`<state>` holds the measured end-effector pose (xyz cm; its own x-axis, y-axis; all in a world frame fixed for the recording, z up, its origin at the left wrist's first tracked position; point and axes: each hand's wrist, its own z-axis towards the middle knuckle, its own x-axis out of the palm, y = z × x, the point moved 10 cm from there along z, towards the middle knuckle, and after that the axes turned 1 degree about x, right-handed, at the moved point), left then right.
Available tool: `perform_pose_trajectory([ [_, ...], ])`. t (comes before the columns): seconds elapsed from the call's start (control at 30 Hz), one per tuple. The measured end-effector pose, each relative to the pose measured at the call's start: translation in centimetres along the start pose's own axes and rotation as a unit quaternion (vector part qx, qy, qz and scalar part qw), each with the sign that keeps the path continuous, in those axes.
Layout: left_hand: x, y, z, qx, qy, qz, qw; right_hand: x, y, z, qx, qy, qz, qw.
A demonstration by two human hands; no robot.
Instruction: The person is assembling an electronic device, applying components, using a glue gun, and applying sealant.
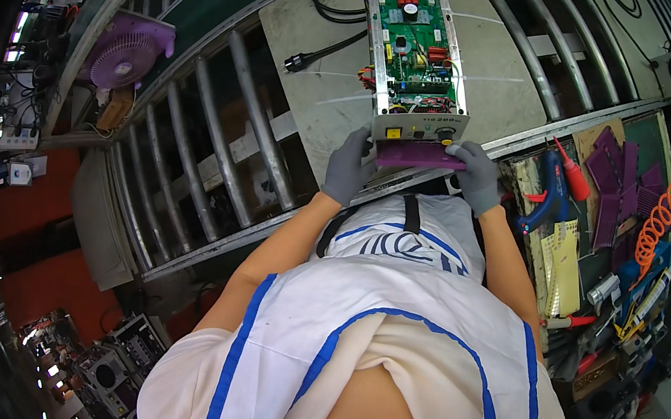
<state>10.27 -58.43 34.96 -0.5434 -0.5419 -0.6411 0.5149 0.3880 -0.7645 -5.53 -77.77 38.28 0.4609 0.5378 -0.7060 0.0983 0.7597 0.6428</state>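
Note:
An electronics unit without its cover stands in front of me, its green circuit board [414, 45] showing between two metal side rails. Its grey front panel [424, 125] faces me, with a yellow switch and a round knob. Just under that panel's lower edge is a purple plastic plate [421, 155]. My left hand [348, 168], in a grey glove, closes on the plate's left end. At the right end my right hand [475, 180], also gloved, grips it, its fingertips near the knob. Whether the plate is joined to the unit I cannot tell.
The unit rests on a pale board [317, 95] on a roller conveyor [226, 134]. A black power cable [322, 58] lies to its left. At right are a blue hot-glue gun [556, 193], a red bottle [576, 179], purple plates [615, 176] and a coiled orange hose [660, 221].

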Motion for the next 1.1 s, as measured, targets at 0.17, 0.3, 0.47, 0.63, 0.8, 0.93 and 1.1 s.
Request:
perform_pose_trajectory([
  [0.17, -0.6, -0.6, -0.6, -0.013, -0.022, -0.008, 1.0, 0.9, -1.1, -0.1, 0.074, 0.069, 0.013, 0.995],
  [0.3, -0.7, -0.7, -1.6, -0.022, -0.04, -0.015, 0.999, 2.3, -0.9, -0.7, 0.094, 0.147, 0.036, 0.984],
  [0.47, -0.4, -0.4, -1.9, -0.027, -0.056, -0.014, 0.998, 3.8, -3.1, -0.5, 0.207, 0.18, 0.07, 0.959],
  [0.63, 0.1, 0.1, -1.3, -0.07, -0.067, -0.044, 0.994, 3.2, -5.4, -1.0, 0.305, 0.11, 0.061, 0.944],
  [0.8, -0.4, 0.5, -1.5, -0.111, -0.098, -0.073, 0.986, 2.4, -5.0, -0.6, 0.285, 0.018, 0.062, 0.956],
  [0.93, -0.4, 1.4, -1.4, -0.127, -0.099, -0.111, 0.981, 2.7, -5.8, -0.9, 0.325, 0.019, 0.096, 0.941],
  [1.1, -0.3, 1.6, -1.2, -0.118, -0.115, -0.153, 0.975, 2.7, -6.1, -1.1, 0.335, 0.005, 0.095, 0.937],
])
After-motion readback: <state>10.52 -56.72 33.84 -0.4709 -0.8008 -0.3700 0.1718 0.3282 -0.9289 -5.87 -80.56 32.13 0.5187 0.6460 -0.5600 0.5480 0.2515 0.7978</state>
